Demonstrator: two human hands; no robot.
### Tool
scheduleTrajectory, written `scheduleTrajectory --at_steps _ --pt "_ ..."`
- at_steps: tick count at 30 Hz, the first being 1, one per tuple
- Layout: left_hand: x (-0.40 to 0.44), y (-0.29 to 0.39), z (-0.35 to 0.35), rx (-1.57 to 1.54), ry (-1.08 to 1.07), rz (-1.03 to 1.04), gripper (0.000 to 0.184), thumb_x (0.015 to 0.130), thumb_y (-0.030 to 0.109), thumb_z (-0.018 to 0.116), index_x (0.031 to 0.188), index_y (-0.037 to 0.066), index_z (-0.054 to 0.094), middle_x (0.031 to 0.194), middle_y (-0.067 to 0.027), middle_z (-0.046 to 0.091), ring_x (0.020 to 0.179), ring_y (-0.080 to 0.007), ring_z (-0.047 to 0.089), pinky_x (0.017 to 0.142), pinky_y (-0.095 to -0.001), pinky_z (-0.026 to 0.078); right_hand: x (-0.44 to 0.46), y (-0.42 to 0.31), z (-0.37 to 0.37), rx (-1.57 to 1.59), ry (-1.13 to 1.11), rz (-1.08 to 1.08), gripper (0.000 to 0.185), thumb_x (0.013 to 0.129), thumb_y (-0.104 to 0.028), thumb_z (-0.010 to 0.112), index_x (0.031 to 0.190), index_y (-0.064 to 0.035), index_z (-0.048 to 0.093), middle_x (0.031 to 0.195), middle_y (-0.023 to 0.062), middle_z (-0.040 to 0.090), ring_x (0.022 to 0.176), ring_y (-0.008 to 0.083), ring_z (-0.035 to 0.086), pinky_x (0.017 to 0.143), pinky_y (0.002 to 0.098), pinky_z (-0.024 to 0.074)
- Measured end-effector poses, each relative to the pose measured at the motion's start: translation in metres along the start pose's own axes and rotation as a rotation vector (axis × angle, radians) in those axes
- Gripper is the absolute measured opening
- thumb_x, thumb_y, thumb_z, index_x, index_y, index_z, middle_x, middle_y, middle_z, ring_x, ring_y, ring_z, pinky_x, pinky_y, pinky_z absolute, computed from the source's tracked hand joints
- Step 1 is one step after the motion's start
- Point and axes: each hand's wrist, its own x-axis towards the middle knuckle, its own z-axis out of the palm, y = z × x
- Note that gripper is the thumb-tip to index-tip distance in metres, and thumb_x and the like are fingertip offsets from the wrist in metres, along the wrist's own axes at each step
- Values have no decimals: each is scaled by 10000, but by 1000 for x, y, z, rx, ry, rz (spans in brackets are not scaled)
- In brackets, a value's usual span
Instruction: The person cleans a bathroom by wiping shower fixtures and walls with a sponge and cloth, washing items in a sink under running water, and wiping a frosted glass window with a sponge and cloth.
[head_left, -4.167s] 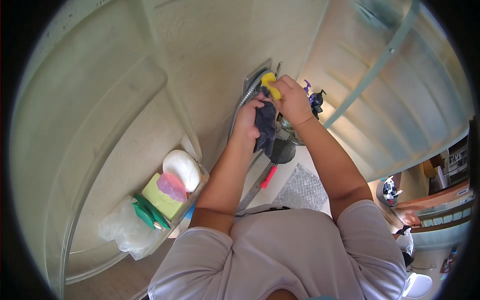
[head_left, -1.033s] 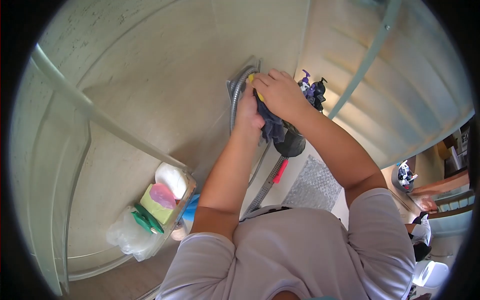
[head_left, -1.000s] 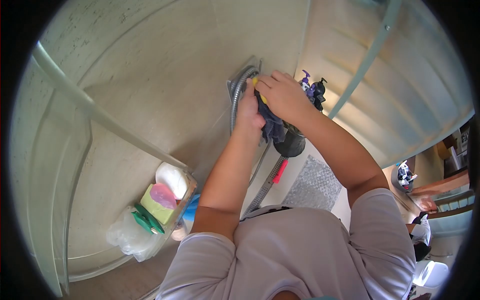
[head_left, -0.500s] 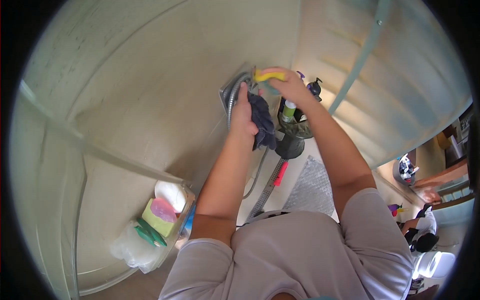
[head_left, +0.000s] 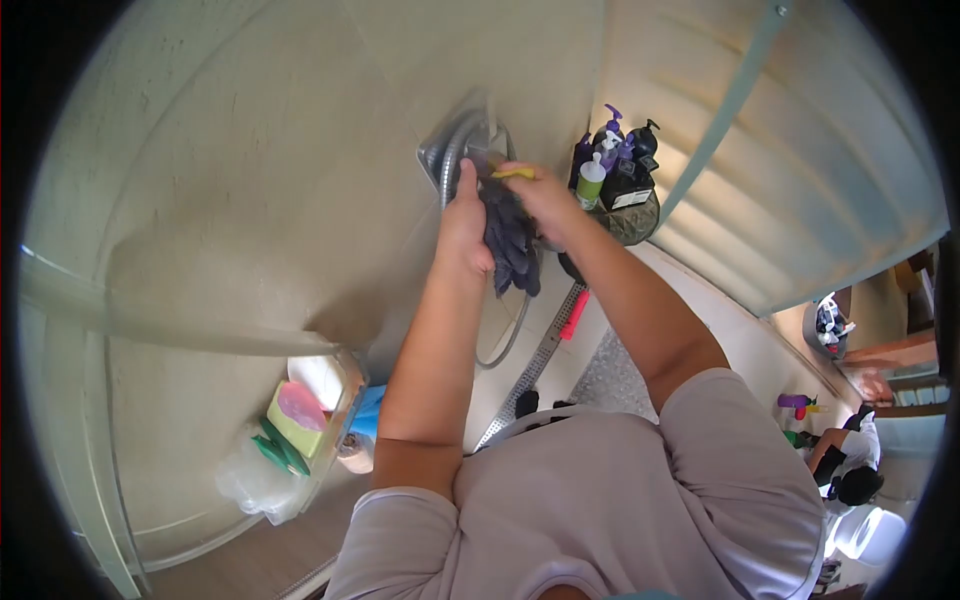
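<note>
Left hand (head_left: 463, 228) clamps bunched dark-grey fabric cloth (head_left: 512, 245), probably light, limp: grip mid-bunch. Right hand (head_left: 545, 205) pinches yellow sponge-like block (head_left: 516, 173), likely soft: hold edges.

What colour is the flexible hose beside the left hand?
Silver; the hose shows in the head view.

The wall (head_left: 280, 150) is softly lit, with warm brightness seen on the panel (head_left: 800, 170) at right. A shadow (head_left: 350, 312) is cast beside the left arm (head_left: 435, 345). The right hand (head_left: 545, 203) is slightly blurred; edges are bowed, corners blackened.
</note>
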Motion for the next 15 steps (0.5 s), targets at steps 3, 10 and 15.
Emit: scheduleTrajectory --at_steps 3,10,15 --pt "-7 -8 -15 42 82 -29 468 899 427 423 1145 34 484 1007 -113 565 792 -218 572 664 -346 487 11 -13 -15 100 12 -89 288 819 -100 493 1088 -32 568 914 75 607 832 162 571 712 295 458" --pt "-32 -21 -19 -27 12 7 462 906 390 412 1246 79 381 1096 -150 523 808 -261 583 713 -385 489 -15 11 -2 -158 79 -148 290 833 -110 520 1100 0 538 950 69 590 858 141 556 754 255 436" --pt "-79 -41 -38 -95 12 -5 419 898 380 427 1191 81 411 1073 -154 540 763 -249 588 658 -381 507 -22 -3 -5 -244 244 -554 265 790 -113 583 1043 -37 560 1029 87 560 931 189 548 806 300 434"
